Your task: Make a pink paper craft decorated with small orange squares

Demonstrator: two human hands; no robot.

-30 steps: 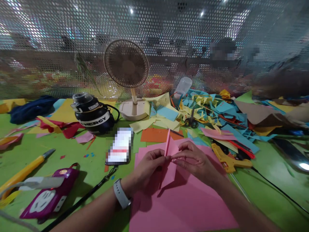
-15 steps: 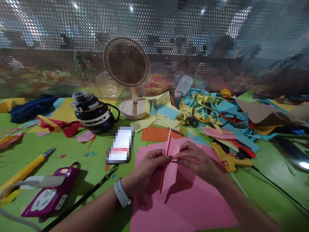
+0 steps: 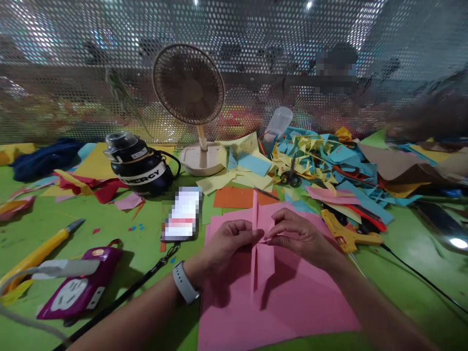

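Observation:
My left hand (image 3: 231,240), with a pale watch band (image 3: 185,282) at the wrist, pinches a folded piece of pink paper (image 3: 264,267) near its middle, thumb on the near face. The piece stands upright on edge, creased lengthwise. From the other side my right hand (image 3: 300,235) is closed, thumb and forefinger together at the paper's middle. A tiny dark line shows at those fingertips; I cannot make out what it is. Beneath both hands lie large pink sheets (image 3: 310,302).
A yellow glue gun (image 3: 345,231) lies right of the sheets, scissors (image 3: 291,178) beyond them near paper scraps (image 3: 314,156). A phone (image 3: 183,214), black bottle (image 3: 141,168), fan (image 3: 190,87), purple power bank (image 3: 82,287) and yellow-handled cutter (image 3: 40,253) are leftward.
The folded pink paper has turned slightly, so its folded edge stands straighter toward me. My right fingertips have shifted slightly right and down. The view has tilted down a little.

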